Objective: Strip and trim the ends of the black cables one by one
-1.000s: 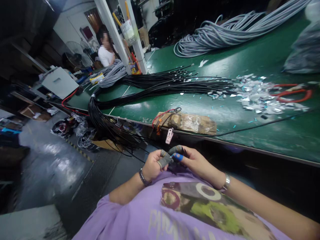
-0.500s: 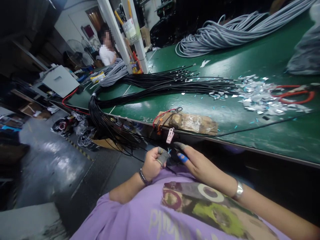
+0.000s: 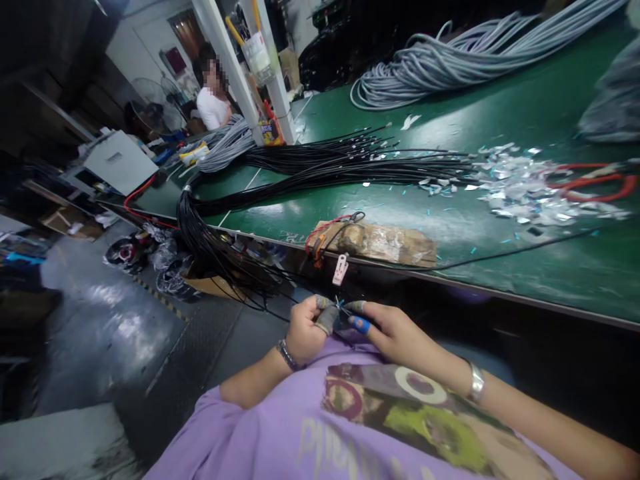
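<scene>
Above my lap, my left hand (image 3: 311, 328) is closed around the end of a black cable, with grey finger covers on its thumb and forefinger. Thin light-blue and white wires (image 3: 339, 304) stick out of the cable end between the fingertips. My right hand (image 3: 393, 332) meets them from the other side, its grey-covered and blue-wrapped fingertips pinched at the wires. Just beyond the hands, a pale pink clip (image 3: 341, 269) hangs at the table edge, by a worn wooden block (image 3: 385, 245) with red and black leads tied round it.
On the green table (image 3: 280, 220) lie black cable bundles (image 3: 300, 183), a grey cable coil (image 3: 400, 83), foil scraps (image 3: 515, 190) and red-handled scissors (image 3: 600, 183). A white post (image 3: 227, 67) rises behind. One person (image 3: 213, 100) sits at the far left.
My right hand has moved left and its fingertips have come together at the wires. The left hand keeps its hold on the cable, nearly in place.
</scene>
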`<state>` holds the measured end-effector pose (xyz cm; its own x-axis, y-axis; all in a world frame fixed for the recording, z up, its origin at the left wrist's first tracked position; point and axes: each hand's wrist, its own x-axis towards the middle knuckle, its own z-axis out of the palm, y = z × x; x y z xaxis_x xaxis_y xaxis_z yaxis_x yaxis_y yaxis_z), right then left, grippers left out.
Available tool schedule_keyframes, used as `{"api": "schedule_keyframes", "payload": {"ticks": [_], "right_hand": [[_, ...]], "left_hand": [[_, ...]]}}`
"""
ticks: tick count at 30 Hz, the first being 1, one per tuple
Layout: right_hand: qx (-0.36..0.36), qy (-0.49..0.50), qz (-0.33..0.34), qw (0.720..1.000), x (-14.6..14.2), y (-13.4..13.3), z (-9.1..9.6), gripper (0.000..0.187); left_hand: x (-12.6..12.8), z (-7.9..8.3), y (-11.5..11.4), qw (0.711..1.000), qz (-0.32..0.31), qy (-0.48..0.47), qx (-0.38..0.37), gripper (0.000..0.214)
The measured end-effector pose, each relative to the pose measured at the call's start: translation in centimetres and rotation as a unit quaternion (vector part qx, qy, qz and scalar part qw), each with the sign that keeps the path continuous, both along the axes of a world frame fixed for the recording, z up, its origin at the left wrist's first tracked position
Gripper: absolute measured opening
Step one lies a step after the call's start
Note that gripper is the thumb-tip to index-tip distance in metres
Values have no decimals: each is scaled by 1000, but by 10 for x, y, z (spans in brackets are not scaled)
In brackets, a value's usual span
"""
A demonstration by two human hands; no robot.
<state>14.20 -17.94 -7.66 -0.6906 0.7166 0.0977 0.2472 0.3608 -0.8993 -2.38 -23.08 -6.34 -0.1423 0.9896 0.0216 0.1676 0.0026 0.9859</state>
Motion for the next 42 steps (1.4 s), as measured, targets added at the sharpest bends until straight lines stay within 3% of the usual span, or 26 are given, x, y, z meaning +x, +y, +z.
{"api": "schedule_keyframes", "payload": {"ticks": [15,21,26,30,34,42], "right_hand": [[0,-10,-7,1000,-4,-1,5,27],[7,-14,-12,1000,-5,-1,6,24],[7,-11,-22,1000,-5,-1,8,21],[12,-10,-17,1000,-5,-1,7,23],[22,-2,-13,1000,-6,0,8,23],[54,-2,-13,998,-6,0,11,22]], "left_hand": [[-7,-17,-3,984,20,145,100,17],[-8,-14,-5,974,47,201,90,9],[-5,-6,-1,999,19,29,-27,29],[-6,-3,3,988,-13,-80,-132,41],[-10,-7,7,965,-33,-182,-186,45],[-18,-11,11,890,-110,-359,-258,35]]}}
